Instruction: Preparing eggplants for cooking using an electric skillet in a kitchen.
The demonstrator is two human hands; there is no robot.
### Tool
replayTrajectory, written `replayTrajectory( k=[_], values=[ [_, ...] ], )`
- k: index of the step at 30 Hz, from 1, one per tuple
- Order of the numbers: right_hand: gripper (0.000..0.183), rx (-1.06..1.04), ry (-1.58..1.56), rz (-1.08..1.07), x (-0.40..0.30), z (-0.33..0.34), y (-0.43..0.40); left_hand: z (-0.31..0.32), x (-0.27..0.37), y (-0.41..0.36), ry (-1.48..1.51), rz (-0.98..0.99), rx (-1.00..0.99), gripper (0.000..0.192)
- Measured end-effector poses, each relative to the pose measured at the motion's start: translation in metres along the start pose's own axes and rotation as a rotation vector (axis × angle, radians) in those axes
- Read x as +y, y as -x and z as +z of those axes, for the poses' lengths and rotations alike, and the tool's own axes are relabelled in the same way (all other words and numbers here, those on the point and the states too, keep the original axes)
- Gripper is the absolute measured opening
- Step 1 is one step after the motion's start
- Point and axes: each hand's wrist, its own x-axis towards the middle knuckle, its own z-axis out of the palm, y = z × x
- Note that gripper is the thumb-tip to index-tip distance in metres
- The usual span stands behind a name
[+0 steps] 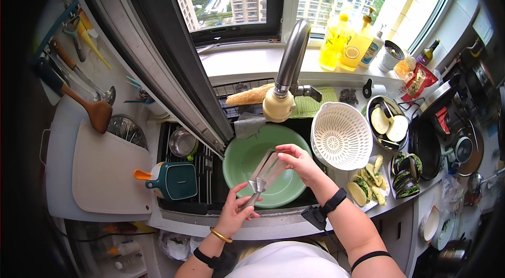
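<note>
Over the green plastic basin point(248, 139) I hold a metal kitchen knife, apparently a cleaver point(269, 171), tilted with its blade up and to the right. My left hand point(235, 211) has its fingers around the metal handle. At the far end of the blade, my right hand point(298, 161) pinches the top corner between thumb and fingers. The blade mirrors the green below it. The basin sits in the dark sink, under a curved faucet point(292, 57) with a cream filter head point(278, 106).
To the right stand a white colander point(341, 136), a pot of eggplant pieces point(380, 120) and stuffed slices point(369, 185). A beige cutting board point(110, 171) and teal container point(179, 181) are at left. Yellow soap bottles point(353, 51) line the sill; the window frame point(189, 80) leans close.
</note>
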Motion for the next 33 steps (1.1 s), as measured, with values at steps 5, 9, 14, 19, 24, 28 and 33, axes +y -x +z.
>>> replayTrajectory(
  k=[5, 9, 14, 19, 24, 28, 33],
  values=[
    [0.041, 0.179, 0.052, -0.012, 0.005, -0.003, 0.005, -0.004, -0.002, 0.000, -0.033, 0.040, 0.071, 0.061],
    [0.042, 0.108, -0.055, 0.099, 0.012, 0.007, 0.009, -0.002, 0.002, 0.002, -0.041, 0.040, 0.089, 0.061],
    [0.043, 0.081, -0.090, 0.119, 0.016, 0.016, 0.008, -0.001, 0.000, 0.001, -0.112, 0.111, 0.118, 0.060],
    [0.032, -0.046, 0.003, 0.222, 0.012, 0.019, 0.014, -0.001, 0.003, 0.000, -0.200, 0.168, 0.184, 0.061],
    [0.031, -0.266, 0.031, 0.318, 0.010, 0.043, 0.020, 0.003, -0.011, -0.013, -0.252, 0.332, 0.254, 0.065],
    [0.025, -0.149, -0.053, 0.270, 0.014, 0.048, 0.015, 0.006, -0.008, -0.020, -0.280, 0.336, 0.269, 0.067],
    [0.026, -0.180, -0.057, 0.320, 0.019, 0.041, 0.006, 0.015, -0.001, -0.021, -0.219, 0.271, 0.190, 0.069]
  ],
)
